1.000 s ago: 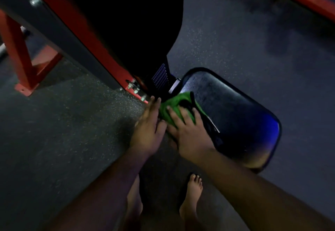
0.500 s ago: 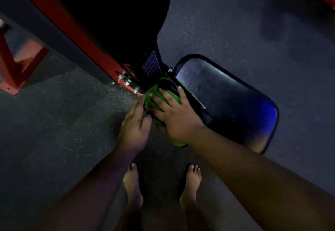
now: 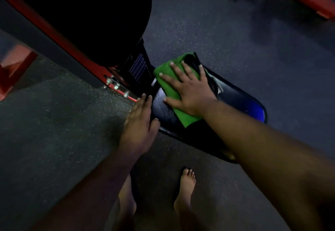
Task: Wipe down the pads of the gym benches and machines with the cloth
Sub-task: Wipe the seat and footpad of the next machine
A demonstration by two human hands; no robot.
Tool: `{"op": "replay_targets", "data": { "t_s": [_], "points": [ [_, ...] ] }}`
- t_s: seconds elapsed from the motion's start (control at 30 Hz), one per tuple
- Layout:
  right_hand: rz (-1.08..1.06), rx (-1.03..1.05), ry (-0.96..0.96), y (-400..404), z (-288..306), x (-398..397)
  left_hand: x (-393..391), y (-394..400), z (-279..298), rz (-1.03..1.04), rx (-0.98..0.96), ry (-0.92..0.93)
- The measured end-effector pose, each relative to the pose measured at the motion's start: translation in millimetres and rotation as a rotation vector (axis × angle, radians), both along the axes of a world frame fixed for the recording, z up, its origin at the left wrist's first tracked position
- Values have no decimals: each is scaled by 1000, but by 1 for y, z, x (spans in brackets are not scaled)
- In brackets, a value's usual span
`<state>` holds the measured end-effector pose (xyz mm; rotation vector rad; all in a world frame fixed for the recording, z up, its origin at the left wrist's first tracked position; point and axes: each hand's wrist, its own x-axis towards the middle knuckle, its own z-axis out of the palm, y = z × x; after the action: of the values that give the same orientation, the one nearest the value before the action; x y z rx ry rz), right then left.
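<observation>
Fingers (image 3: pixel 175 68) of your right hand (image 3: pixel 190 93) are lying spread and straight, pressing the green cloth (image 3: pixel 167 78) flat onto the black seat pad (image 3: pixel 241 102). That cloth is sitting on the pad's end nearest the red frame (image 3: pixel 59 38), one corner trailing out below your wrist and the far edge bunching over the pad's rim. Your left hand (image 3: pixel 139 123) is resting with fingers straight and close together, the thumb touching the pad's near edge and the fingertips reaching toward the bolts (image 3: pixel 116 86) on the frame; whether the palm is bearing on the pad or hanging beside it is hard to tell in this dim light. You are standing barefoot, one foot (image 3: pixel 186 190) showing plainly on the dark speckled floor (image 3: pixel 54 140) below the pad. A blue sheen is showing on the pad's far right end.
</observation>
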<state>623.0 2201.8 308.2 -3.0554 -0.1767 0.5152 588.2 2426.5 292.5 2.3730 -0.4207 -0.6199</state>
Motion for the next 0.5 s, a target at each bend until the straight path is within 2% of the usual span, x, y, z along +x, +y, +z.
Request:
{"op": "replay_targets", "data": {
  "t_s": [0.07,0.13,0.23,0.3,0.4,0.43,0.5],
  "points": [
    [-106,-4,5,-10,1,0,-2,-6,5,-38,52,39],
    [-202,-21,3,-2,7,-37,-3,-8,9,-13,38,76],
    [-133,-17,9,24,16,-130,-5,-4,7,27,-54,113],
    [-46,49,31,27,18,-149,-6,0,5,95,-145,152],
    [210,67,73,9,11,-77,-6,4,0,220,-285,219],
    [208,58,33,3,5,-42,-5,5,-1,231,-307,219],
    [-3,33,-30,-11,-6,19,-5,4,-6,216,-317,206]
  ]
}}
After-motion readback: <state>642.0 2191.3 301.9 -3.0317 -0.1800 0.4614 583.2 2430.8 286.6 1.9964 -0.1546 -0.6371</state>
